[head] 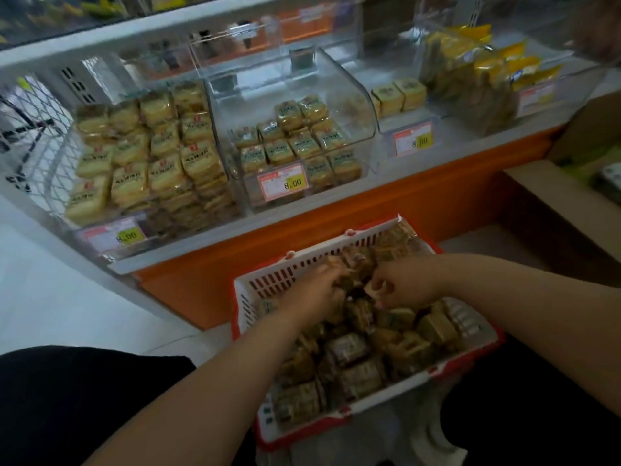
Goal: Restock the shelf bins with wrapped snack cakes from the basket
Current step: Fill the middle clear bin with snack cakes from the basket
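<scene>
premises were a retail shop: clear shelf bins (292,129) of wrapped snack cakes (134,156), printed price tags (283,185), red shopping basket (268,280).

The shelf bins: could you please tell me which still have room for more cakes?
The middle bin has bare room behind its cakes. The right bin holds two boxed cakes, bare in front. The left bin is crowded.
</scene>
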Tool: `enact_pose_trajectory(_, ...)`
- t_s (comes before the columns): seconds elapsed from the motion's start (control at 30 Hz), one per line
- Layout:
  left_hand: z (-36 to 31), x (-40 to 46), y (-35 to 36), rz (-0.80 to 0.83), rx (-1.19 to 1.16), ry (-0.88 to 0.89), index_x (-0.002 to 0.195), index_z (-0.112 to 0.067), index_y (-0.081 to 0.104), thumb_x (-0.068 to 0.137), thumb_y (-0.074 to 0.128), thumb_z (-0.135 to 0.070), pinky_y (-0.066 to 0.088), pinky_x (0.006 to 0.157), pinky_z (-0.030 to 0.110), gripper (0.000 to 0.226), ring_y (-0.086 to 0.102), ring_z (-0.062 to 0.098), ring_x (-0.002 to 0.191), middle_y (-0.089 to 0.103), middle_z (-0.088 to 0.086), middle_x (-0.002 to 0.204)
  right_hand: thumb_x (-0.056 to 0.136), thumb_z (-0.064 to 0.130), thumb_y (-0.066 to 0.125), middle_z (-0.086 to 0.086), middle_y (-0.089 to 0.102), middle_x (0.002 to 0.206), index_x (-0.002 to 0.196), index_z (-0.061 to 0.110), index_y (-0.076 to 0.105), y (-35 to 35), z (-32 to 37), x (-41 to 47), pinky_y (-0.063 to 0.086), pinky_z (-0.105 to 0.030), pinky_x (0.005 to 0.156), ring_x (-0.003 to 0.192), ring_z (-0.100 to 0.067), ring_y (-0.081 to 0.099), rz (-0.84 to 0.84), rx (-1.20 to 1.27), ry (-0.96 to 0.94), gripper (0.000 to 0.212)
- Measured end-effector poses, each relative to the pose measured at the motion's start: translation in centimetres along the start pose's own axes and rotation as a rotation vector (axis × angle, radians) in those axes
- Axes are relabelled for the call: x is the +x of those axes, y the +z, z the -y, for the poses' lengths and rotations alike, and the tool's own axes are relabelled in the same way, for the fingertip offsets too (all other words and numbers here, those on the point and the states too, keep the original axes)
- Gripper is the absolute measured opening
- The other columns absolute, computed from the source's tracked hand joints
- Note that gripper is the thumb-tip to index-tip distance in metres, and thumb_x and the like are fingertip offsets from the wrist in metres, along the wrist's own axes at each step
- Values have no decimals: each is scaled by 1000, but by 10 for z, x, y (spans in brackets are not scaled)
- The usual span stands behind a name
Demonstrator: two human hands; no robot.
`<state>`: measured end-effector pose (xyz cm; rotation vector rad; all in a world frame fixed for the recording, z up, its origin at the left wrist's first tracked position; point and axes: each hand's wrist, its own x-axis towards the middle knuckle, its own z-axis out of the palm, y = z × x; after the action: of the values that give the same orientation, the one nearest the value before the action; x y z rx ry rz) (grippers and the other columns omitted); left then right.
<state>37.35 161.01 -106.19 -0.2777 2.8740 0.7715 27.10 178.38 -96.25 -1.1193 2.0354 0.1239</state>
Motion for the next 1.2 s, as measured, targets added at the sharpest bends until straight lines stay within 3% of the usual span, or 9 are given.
enact_pose_trajectory(0.1, 5, 4, 33, 279, 12, -40, 147, -39, 34, 96, 56, -42, 43, 93, 31, 56, 48, 20, 128, 46, -3, 145, 96, 48, 53, -1, 57, 122, 136, 17, 49, 6, -12, 4, 46, -32, 83, 103, -19, 55, 56, -100, 77, 50)
enact_pose_trajectory(0.23, 4, 13, 61, 428, 10, -109, 154, -43, 10, 96, 55, -48, 28, 117, 47, 73, 16, 30, 149, 17, 3, 163, 96, 46, 52, 3, 58, 98, 131, 14, 53, 8, -22, 6, 45, -29, 68, 89, -17, 56, 33, -131, 72, 47)
enact_pose_trajectory(0.4, -7, 21, 73, 468, -31, -133, 153, -46, -1, 96, 55, -49, 43, 100, 38, 80, 45, 34, 130, 37, 12, 153, 96, 49, 51, 3, 58, 104, 135, 18, 49, 8, -25, 10, 47, -32, 71, 96, -19, 58, 44, -154, 49, 50)
enact_pose_trajectory(0.53, -17, 21, 75, 433, 53, -50, 153, -43, 8, 96, 58, -44, 43, 80, 31, 75, 54, 31, 117, 50, 12, 139, 96, 48, 52, 1, 60, 111, 135, 18, 49, 9, -28, 13, 51, -34, 82, 99, -20, 59, 48, -141, 57, 49)
enact_pose_trajectory(0.67, -23, 22, 73, 395, 52, -127, 145, -34, 25, 93, 59, -48, 43, 69, 33, 64, 59, 26, 105, 59, 5, 123, 97, 47, 51, 6, 57, 102, 135, 16, 49, 3, -34, 14, 42, -26, 64, 88, -13, 56, 52, -141, 81, 48)
enact_pose_trajectory(0.8, -8, 11, 74, 290, -178, -298, 107, -33, 40, 96, 58, -32, 44, 64, 32, 21, 57, 18, 84, 58, -2, 100, 98, 48, 49, 1, 55, 128, 143, 18, 42, -1, -37, 11, 31, -22, 58, 103, -17, 54, 10, -136, 85, 54)
enact_pose_trajectory(0.9, 6, 3, 62, 238, -274, -333, 87, -33, 37, 95, 57, -14, 45, 68, 35, 28, 49, 17, 80, 53, 2, 99, 99, 47, 49, -3, 51, 138, 145, 16, 40, 0, -36, 10, 34, -24, 66, 117, -21, 52, -3, -143, 62, 57)
enact_pose_trajectory(1.07, -3, -4, 6, 299, -548, -244, 107, -35, 41, 88, 69, -13, 48, 62, 15, 40, 60, 5, 88, 56, -9, 106, 99, 45, 51, -2, 58, 124, 141, 16, 46, -6, -24, 4, 37, -24, 65, 89, -13, 55, -7, -137, 26, 51)
enact_pose_trajectory(1.2, -20, -10, -42, 220, -441, -84, 124, -37, 37, 85, 72, -19, 55, 72, 22, 55, 63, 0, 93, 61, -13, 108, 93, 48, 58, 5, 56, 115, 142, 20, 41, -18, -10, 4, 49, -26, 74, 87, -8, 54, -123, 94, -19, 59)
